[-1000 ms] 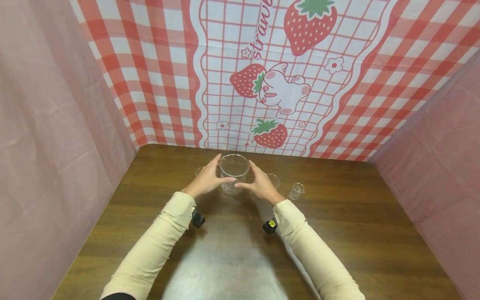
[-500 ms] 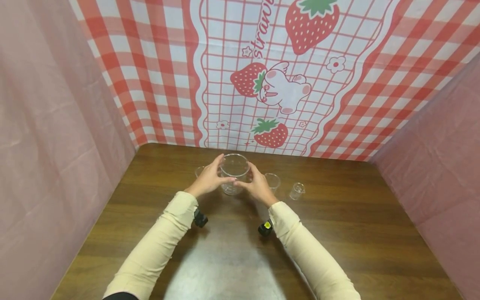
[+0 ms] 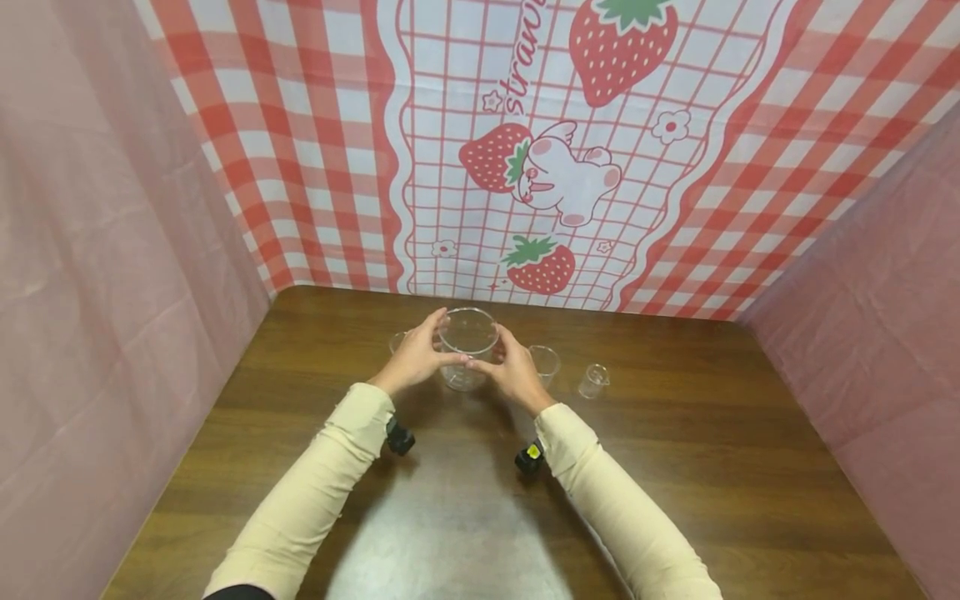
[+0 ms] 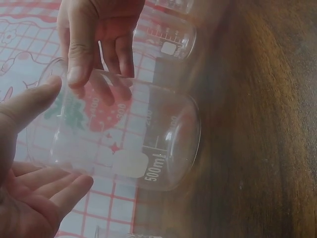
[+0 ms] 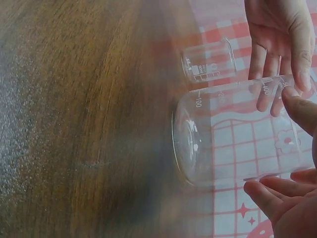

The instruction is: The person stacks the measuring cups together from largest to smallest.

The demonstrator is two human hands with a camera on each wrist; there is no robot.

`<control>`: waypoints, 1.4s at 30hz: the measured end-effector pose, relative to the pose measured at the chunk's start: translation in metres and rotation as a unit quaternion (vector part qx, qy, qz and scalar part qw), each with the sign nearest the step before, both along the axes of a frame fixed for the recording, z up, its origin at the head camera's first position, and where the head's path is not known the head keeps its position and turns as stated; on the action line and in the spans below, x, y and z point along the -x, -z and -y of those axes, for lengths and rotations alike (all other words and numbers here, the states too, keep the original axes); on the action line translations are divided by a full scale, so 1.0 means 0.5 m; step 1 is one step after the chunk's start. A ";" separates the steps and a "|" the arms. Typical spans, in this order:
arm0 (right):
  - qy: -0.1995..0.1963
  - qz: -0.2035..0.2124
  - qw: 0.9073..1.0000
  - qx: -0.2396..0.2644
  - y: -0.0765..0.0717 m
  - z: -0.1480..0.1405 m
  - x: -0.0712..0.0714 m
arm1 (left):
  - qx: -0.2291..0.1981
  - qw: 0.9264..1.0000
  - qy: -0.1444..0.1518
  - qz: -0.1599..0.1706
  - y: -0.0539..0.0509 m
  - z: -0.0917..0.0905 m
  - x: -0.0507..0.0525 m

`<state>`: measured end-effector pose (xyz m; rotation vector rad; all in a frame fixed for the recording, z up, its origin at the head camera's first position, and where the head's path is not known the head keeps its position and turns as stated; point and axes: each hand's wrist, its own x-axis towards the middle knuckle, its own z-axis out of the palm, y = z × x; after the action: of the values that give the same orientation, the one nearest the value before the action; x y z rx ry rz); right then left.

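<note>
A large clear glass beaker (image 3: 468, 333) marked 500 ml stands upright at the far middle of the table. My left hand (image 3: 415, 357) holds its left side, thumb across the near wall and fingers round the back. On the opposite side, my right hand (image 3: 517, 368) grips it in the same way. The two thumb tips nearly meet in front. In the left wrist view, the beaker's white print (image 4: 154, 167) faces the camera. Nothing is visible inside the glass. Whether its base touches the table cannot be told.
Behind my left hand, a smaller beaker (image 3: 398, 342) is partly hidden. Another beaker (image 3: 545, 362) stands just right of my right hand, and a tiny one (image 3: 594, 382) farther right. A strawberry-print cloth (image 3: 442, 208) hangs behind the wooden table (image 3: 712, 467).
My right hand has moved left, closing in on the large beaker's side. My left hand has shifted slightly right. The beaker stays in nearly the same place.
</note>
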<state>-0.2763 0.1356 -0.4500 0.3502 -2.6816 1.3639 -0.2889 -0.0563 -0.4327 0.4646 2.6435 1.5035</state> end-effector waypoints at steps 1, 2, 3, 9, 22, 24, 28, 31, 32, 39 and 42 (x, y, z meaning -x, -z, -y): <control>-0.001 -0.003 1.000 -0.001 -0.001 0.000 0.000 | -0.002 1.000 0.000 -0.001 -0.002 0.000 -0.001; -0.002 -0.005 1.000 0.000 -0.002 -0.001 -0.001 | -0.002 1.000 0.000 -0.004 -0.003 0.000 -0.001; -0.003 -0.008 1.000 0.000 -0.004 -0.001 -0.001 | -0.004 1.000 -0.001 -0.007 -0.005 -0.001 -0.002; -0.026 -0.037 0.999 0.000 -0.012 -0.004 -0.003 | -0.012 1.000 -0.016 -0.021 -0.016 -0.002 -0.009; -0.058 -0.097 0.994 0.003 -0.032 -0.017 -0.030 | -0.018 0.998 -0.034 -0.051 -0.044 0.002 -0.042; -0.058 -0.099 0.993 0.004 -0.038 -0.019 -0.037 | -0.024 0.998 -0.036 -0.052 -0.048 0.001 -0.050; -0.067 -0.113 0.991 0.009 -0.046 -0.023 -0.049 | -0.038 0.997 -0.044 -0.059 -0.054 -0.002 -0.066; -0.075 -0.122 0.990 0.004 -0.050 -0.028 -0.058 | -0.047 0.996 -0.048 -0.062 -0.057 -0.006 -0.077; -0.078 -0.125 0.989 0.002 -0.052 -0.030 -0.061 | -0.049 0.996 -0.049 -0.062 -0.057 -0.007 -0.080; -0.097 -0.126 0.987 -0.001 -0.062 -0.041 -0.083 | -0.064 0.995 -0.043 -0.056 -0.060 -0.014 -0.107; -0.097 -0.131 0.987 -0.004 -0.065 -0.046 -0.092 | -0.066 0.995 -0.042 -0.062 -0.062 -0.018 -0.116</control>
<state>-0.2301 0.1584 -0.4174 0.7533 -2.4883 1.2535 -0.2307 -0.0473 -0.4018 0.4761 2.6979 1.7362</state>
